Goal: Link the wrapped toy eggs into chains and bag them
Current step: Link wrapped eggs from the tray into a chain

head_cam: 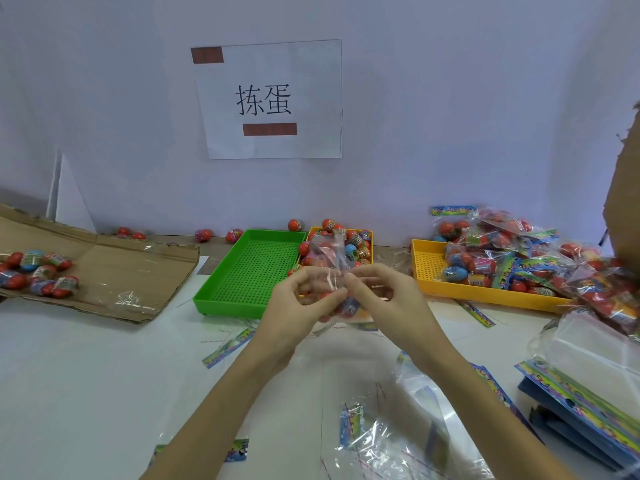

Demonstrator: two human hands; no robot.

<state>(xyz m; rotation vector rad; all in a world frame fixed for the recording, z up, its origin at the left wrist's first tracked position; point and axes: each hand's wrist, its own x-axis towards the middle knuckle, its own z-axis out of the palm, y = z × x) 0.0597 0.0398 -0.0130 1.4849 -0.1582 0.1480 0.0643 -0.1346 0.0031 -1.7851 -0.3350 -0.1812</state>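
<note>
Both hands meet at the centre of the head view, over the table. My left hand [304, 299] and my right hand [377, 292] pinch a clear plastic bag [327, 252] that stands up between them. Red and blue wrapped toy eggs [348, 306] show through the bag below my fingertips. Behind the bag, a small orange tray [369, 233] is heaped with loose wrapped eggs [353, 242].
An empty green tray [249, 271] sits left of my hands. A yellow tray [485, 292] at the right holds filled bags [502, 258]. Eggs lie on flat cardboard [114, 275] at the left. Empty bags [398, 438] and stacked header-card bags [588, 386] lie near.
</note>
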